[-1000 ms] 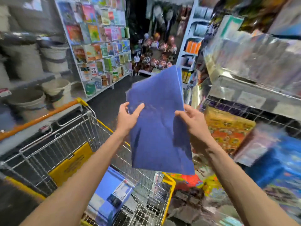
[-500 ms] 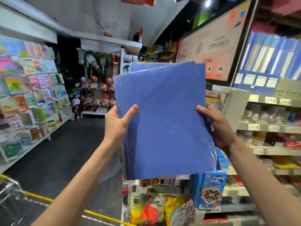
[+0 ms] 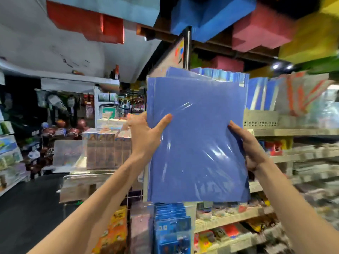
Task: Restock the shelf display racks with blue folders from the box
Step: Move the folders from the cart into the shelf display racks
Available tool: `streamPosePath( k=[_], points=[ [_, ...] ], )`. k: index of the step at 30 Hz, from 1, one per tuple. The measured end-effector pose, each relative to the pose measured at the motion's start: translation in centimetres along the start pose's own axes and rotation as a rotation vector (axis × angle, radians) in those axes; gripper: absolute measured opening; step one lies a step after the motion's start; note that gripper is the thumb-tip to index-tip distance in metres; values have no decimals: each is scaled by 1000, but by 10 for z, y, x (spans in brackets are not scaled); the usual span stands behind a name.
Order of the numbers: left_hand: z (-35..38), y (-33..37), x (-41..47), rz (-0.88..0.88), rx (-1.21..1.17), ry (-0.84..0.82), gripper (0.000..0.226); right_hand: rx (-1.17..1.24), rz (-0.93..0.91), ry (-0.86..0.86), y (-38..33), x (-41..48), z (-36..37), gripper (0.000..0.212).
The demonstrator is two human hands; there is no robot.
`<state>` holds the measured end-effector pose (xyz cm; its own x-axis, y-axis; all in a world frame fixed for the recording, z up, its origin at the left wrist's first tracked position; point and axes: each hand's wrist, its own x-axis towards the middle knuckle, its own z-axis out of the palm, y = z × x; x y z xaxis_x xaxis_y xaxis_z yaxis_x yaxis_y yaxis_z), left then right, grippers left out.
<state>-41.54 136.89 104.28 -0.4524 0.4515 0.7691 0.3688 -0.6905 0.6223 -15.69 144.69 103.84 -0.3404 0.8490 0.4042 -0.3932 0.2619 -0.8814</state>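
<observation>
Red block [image 3: 102, 28], blue block [image 3: 211, 17], pink block [image 3: 260, 32] and yellow block [image 3: 311, 39] loom across the top; a row of brown boxes [image 3: 108, 149] stands upright at centre left; blue carded packs [image 3: 172, 230] hang at lower centre, orange packets [image 3: 115, 235] just left of them; dark floor [image 3: 27, 208] fills the lower left.

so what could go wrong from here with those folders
1. The blue folders look glossy and are held only at their side edges by the left hand and right hand, so some might slip from the stack.
2. The rack behind already looks packed with shelved folders, so pushing these in could snag or bend edges.
</observation>
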Motion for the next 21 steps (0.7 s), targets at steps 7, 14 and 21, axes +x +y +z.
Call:
streamPosePath(
  k=[7, 14, 21],
  points=[
    [173, -9, 37, 89, 32, -41, 38, 8, -80, 132, -46, 55, -135, 47],
    [299, -48, 85, 12, 42, -11, 63, 12, -121, 268, -77, 114, -233, 36],
    [385, -83, 103, -9, -53, -21, 60, 16, -101, 315, -96, 160, -294, 24]
  ],
)
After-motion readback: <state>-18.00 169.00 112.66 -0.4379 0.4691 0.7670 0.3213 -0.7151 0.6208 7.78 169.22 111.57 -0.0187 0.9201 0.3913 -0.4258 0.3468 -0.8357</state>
